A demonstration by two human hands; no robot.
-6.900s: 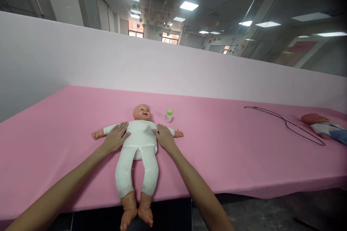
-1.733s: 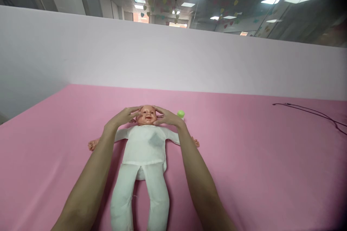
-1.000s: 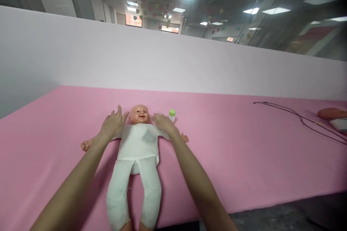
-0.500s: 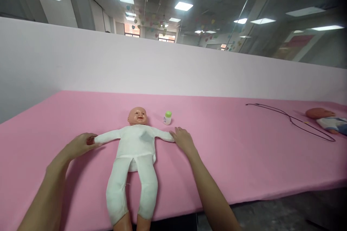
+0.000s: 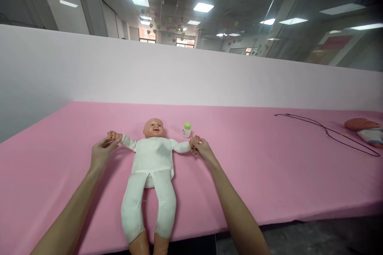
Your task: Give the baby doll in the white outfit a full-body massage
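Note:
On its back lies a baby doll (image 5: 153, 157) with a white cloth body, its head away from me and its feet at the near edge. My left hand (image 5: 103, 151) grips the doll's hand on the left side, thumb and fingers around it, and that arm is raised a little outward. On the other side my right hand (image 5: 204, 149) pinches the doll's other hand between thumb and fingers. Just beyond the right hand stands a small white bottle with a green cap (image 5: 187, 130), untouched.
The pink-covered table (image 5: 254, 167) runs along a white wall (image 5: 191, 79) with glass above. Farther right lie a looped dark cord (image 5: 324, 127) and a second doll (image 5: 363, 127), cut off by the frame. The table's near edge drops to a dark floor.
Both doll hands now show past the cuffs. The doll's left-side arm has swung upward with my left hand, which moved up and right. My right hand has shifted its grip onto the doll's hand.

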